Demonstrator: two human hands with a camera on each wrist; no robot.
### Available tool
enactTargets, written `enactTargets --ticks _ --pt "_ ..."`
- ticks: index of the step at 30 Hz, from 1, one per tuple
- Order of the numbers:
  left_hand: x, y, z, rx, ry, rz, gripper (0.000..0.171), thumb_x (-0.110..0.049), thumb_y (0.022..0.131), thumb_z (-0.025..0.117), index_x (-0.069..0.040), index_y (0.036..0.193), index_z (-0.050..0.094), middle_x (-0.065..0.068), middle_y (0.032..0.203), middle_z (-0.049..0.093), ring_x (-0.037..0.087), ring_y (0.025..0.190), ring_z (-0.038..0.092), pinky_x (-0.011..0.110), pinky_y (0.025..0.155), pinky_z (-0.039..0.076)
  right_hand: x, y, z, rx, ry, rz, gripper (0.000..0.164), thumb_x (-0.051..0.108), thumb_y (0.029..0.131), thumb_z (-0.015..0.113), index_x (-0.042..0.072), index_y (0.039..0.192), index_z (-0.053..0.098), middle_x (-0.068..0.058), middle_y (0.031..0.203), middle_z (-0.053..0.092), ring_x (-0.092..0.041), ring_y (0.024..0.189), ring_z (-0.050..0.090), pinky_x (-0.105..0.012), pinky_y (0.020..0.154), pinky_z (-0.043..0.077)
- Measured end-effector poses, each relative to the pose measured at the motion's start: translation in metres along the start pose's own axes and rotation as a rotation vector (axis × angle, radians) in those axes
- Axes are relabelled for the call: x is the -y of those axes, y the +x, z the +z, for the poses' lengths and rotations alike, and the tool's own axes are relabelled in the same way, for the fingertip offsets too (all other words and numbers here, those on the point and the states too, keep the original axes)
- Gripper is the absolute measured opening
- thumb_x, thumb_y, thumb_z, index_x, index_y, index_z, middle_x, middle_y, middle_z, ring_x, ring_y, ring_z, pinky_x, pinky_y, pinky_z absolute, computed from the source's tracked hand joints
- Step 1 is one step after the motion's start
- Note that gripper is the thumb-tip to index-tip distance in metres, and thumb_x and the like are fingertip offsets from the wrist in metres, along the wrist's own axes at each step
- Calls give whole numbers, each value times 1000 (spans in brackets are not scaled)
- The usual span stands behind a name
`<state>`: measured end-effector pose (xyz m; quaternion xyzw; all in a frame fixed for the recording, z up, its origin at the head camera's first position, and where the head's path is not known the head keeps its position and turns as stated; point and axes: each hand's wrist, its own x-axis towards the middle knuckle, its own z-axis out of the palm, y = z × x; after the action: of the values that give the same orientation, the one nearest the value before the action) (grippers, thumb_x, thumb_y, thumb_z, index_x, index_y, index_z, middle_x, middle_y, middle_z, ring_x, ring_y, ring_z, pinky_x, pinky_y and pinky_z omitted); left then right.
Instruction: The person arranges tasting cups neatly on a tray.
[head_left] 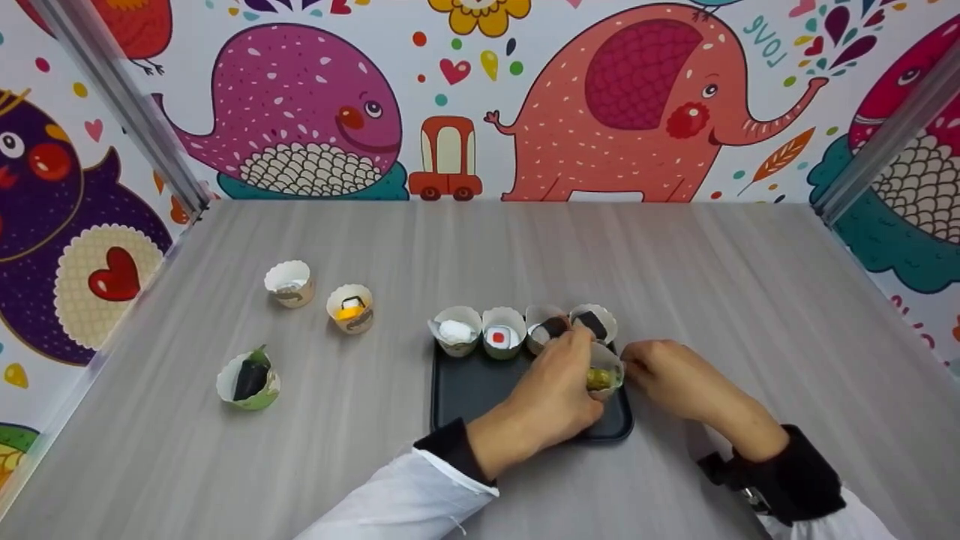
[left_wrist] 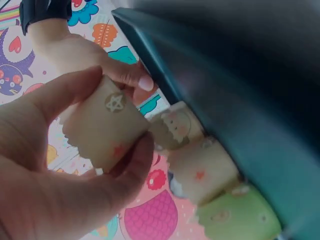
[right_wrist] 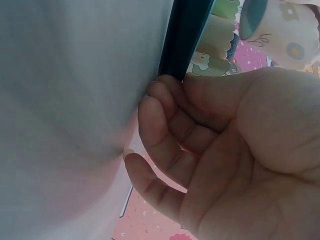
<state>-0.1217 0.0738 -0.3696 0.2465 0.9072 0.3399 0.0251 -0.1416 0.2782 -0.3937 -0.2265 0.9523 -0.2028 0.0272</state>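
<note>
Nearest are two white sleeves with black cuffs, reaching in over the near side of the bench (head_left: 360, 420). The left hand (head_left: 544, 397) grips a paper cup (head_left: 607, 355) between thumb and fingers, at the right side of a dark tray (head_left: 472, 390); a yellowish-green piece (head_left: 599, 378) lies inside that cup. Whether its base touches the tray, I cannot tell. The right hand (head_left: 675, 375), fingers curled, pinches the tray's right rim. The tray sits about midway between the bench's left and right edges.

Toward the left edge, a green cup (head_left: 259, 401) holds a dark, eggplant-like piece (head_left: 251, 379) with a green stem. Farther back, four cups stand in a row along the tray's far rim: from the left, their contents are white, white with a red square, dark with a pale part, and black.

Beyond these, nearer the bench's far left corner, stand a cup with a yellow-and-white piece (head_left: 351, 307) and another with something white. A wall (head_left: 457, 75) painted with cartoon animals rises at the far edge.
</note>
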Motion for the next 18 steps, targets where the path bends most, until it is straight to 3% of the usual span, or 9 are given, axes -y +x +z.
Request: enactTargets --ticks 5,12,18 --pt "-1 3 9 32 30 2 52 -8 65 78 -11 107 47 0 105 54 14 97 52 25 85 44 0 1 0 0 -3 5 25 -1 86 55 17 70 56 8 64 48 -8 58 44 -25 55 38" --pt "-1 5 18 42 105 21 51 -9 67 79 -10 107 47 2 102 55 17 95 53 27 84 45 0 0 0 -8 1 -16 18 2 88 57 14 77 64 8 69 56 -7 63 50 -28 59 43" --pt "-4 7 22 72 110 2 53 -10 68 80 -10 110 47 2 103 55 16 97 53 26 85 45 -1 0 0 -18 -2 -26 16 1 87 58 12 80 66 7 71 59 -7 65 54 -29 60 46"
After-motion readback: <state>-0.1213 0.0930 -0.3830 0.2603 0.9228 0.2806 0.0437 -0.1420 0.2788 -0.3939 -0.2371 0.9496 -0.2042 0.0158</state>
